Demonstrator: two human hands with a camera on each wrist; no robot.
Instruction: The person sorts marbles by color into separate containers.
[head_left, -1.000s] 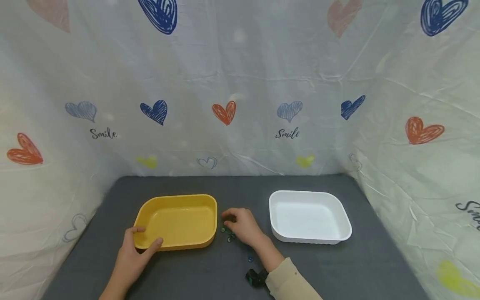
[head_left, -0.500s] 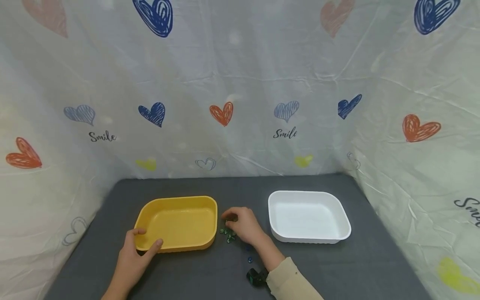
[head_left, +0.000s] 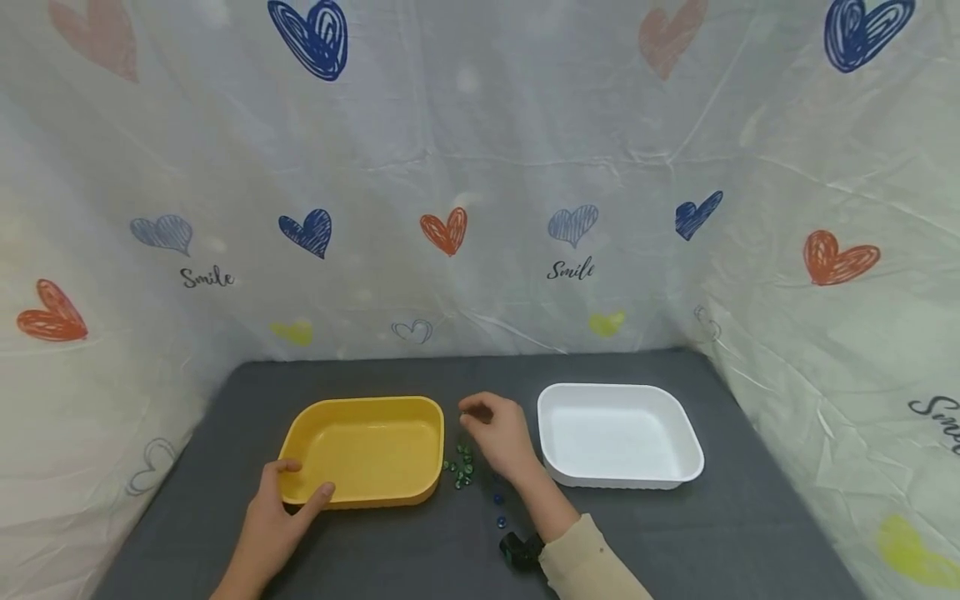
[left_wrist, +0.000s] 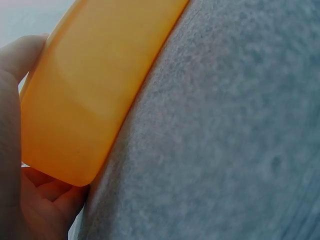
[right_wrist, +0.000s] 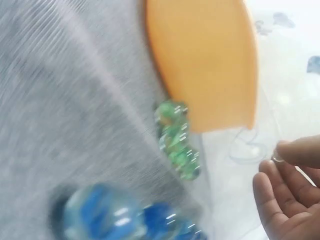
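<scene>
My left hand (head_left: 273, 521) grips the near left corner of a yellow plastic tray (head_left: 360, 454), thumb at the front rim and fingers around the left side. In the left wrist view the tray's outer wall (left_wrist: 95, 90) stands on the grey cloth. My right hand (head_left: 501, 433) is raised between the two trays. Its thumb and forefinger pinch a small glassy marble (right_wrist: 276, 158), mostly hidden by the fingertips. Several green glass marbles (right_wrist: 175, 140) lie close together beside the yellow tray's right wall. A few blue marbles (right_wrist: 102, 212) lie nearer the front, below my right wrist.
A white tray (head_left: 618, 437) with nothing in it stands on the right of the dark grey tabletop (head_left: 420, 550). A black device (head_left: 519, 551) sits at my right wrist. A pale curtain (head_left: 495, 167) printed with hearts hangs behind and at both sides.
My right hand has risen and drawn back from the green marbles, uncovering more of them. The yellow tray has shifted slightly right, with my left hand still holding it.
</scene>
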